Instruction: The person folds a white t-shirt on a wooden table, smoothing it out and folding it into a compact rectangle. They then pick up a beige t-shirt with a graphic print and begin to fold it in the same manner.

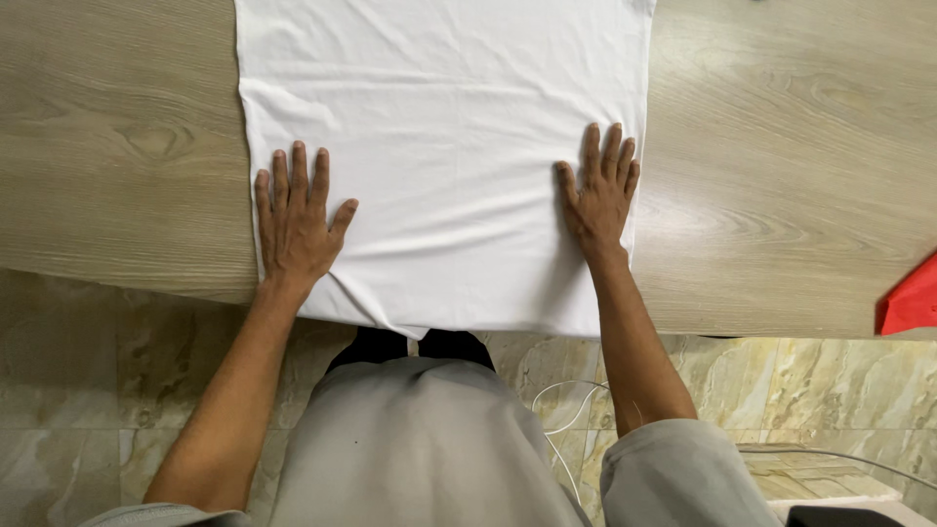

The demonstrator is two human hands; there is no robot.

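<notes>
A person in a grey top stands at the near edge of a pale wooden table (117, 146), both hands pressed flat on a white cloth (439, 127) spread across it. Nearest the camera, the cloth's near hem hangs slightly past the table edge, just above the person's dark shoes (415, 344) on the marbled tile floor (59, 390). The left hand (296, 222) lies open, fingers together and thumb splayed, on the cloth's left border, its outer edge almost at the selvage. The right hand (599, 193) rests likewise, palm down and gripping nothing, just inside the cloth's right border. Shallow creases run across the cloth between the two hands and fan out near the left thumb. Judged from this, the smoothing would go best with both palms kept flat and drawn outward evenly from the cloth's middle, so that the wrinkles are pushed off the borders rather than bunched, and the overhanging hem is not dragged further off the table. Beyond the hands the cloth stretches flatter toward its far end, out of frame. Well to the cloth's right, a red object (913, 298) juts in at the table edge.
</notes>
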